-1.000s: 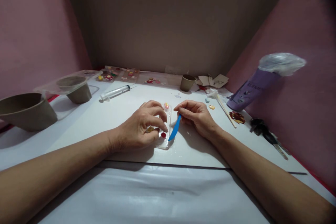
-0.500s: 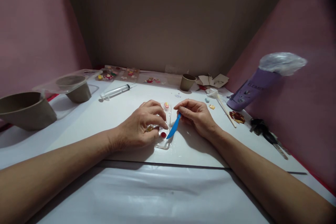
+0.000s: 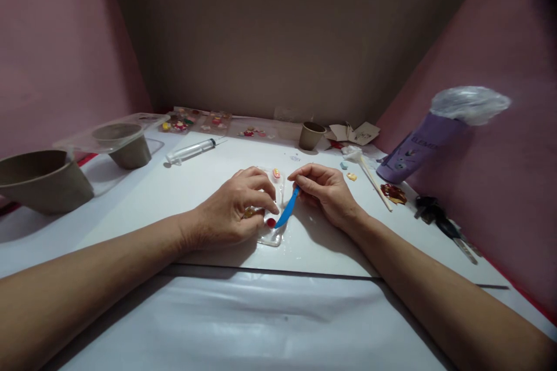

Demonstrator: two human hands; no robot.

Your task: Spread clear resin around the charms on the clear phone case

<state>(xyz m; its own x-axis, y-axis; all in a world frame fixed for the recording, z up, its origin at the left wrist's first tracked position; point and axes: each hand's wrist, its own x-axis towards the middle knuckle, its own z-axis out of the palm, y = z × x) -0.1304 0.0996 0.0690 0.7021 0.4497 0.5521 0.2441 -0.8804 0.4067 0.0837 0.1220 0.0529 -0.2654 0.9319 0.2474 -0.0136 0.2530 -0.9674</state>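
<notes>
Left hand (image 3: 230, 211) presses the clear case (image 3: 273, 236) flat; right hand (image 3: 326, 191) fingers pinch the blue spatula (image 3: 287, 208), whose tip at 7 o'clock could smear the red charm (image 3: 271, 222).

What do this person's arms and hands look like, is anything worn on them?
Both forearms are bare right up to the picture's edge, with no sleeves, watch or bracelet in view. The left hand and the right hand wear no gloves. A small gold-coloured glint shows at the left hand's fingers, which may be a ring, but it is too small to tell.
</notes>
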